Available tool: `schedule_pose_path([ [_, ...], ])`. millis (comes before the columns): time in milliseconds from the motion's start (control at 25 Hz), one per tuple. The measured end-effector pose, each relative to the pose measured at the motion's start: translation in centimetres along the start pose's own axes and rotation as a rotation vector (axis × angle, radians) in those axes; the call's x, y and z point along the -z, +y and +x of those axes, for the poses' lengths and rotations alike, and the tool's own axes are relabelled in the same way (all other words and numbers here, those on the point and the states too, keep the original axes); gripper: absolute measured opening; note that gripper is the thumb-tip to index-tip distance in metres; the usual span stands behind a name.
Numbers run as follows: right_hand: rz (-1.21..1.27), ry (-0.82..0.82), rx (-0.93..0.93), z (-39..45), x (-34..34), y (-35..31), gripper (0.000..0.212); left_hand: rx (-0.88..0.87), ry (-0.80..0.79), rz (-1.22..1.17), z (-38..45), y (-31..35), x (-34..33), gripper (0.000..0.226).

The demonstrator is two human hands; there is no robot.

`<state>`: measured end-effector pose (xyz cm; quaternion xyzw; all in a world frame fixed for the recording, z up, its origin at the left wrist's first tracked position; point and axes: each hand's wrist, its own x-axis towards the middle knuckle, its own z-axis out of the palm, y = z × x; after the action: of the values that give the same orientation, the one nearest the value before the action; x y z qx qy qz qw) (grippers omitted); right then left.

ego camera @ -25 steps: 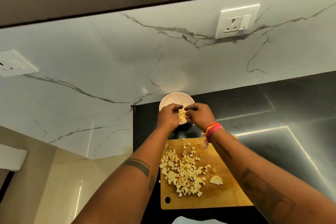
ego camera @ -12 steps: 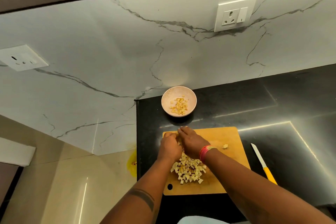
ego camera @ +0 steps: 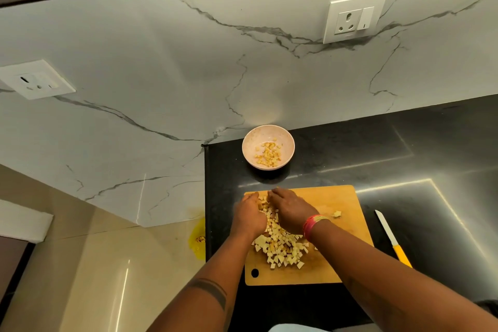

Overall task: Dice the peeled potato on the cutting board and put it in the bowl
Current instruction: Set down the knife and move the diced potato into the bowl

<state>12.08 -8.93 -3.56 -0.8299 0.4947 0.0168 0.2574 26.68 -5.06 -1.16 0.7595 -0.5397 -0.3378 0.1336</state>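
A pile of diced potato (ego camera: 281, 248) lies on the wooden cutting board (ego camera: 339, 196). My left hand (ego camera: 249, 217) and my right hand (ego camera: 292, 209) are cupped together over the far end of the pile, with cubes caught between the palms. One loose potato piece (ego camera: 336, 213) lies apart on the board to the right. The pale bowl (ego camera: 249, 147) stands behind the board near the wall, with a few potato cubes (ego camera: 269, 154) in its bottom.
A knife (ego camera: 392, 238) with a white blade and yellow handle lies on the black counter (ego camera: 404, 159) right of the board. The marble wall rises close behind the bowl. The counter's left edge drops to a floor with a yellow spill (ego camera: 199, 242).
One second ago both hands were over the bowl, dropping potato cubes. They came back to the board and now scoop together more of the pile.
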Motion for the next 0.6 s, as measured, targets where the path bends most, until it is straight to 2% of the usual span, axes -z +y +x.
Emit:
schedule_pose_path([
  [200, -0.057, 0.076, 0.07, -2.3, -0.5, 1.2, 0.048, -0.091, -0.074, -0.06, -1.0, 0.5, -1.1, 0.059],
  [360, 0.008, 0.164, 0.028, -1.4, 0.4, 1.4, 0.042, -0.064, 0.099, -0.189, -1.9, -0.2, -1.0, 0.046],
  [480, -0.014, 0.067, 0.1, 0.7, 0.3, -1.2, 0.057, 0.012, 0.243, -0.19, -2.7, -1.5, -0.8, 0.04],
  [600, -0.126, -0.037, 0.138, 1.6, -0.7, -1.9, 0.061, 0.096, 0.255, -0.142, -3.7, -3.4, -1.6, 0.039],
])
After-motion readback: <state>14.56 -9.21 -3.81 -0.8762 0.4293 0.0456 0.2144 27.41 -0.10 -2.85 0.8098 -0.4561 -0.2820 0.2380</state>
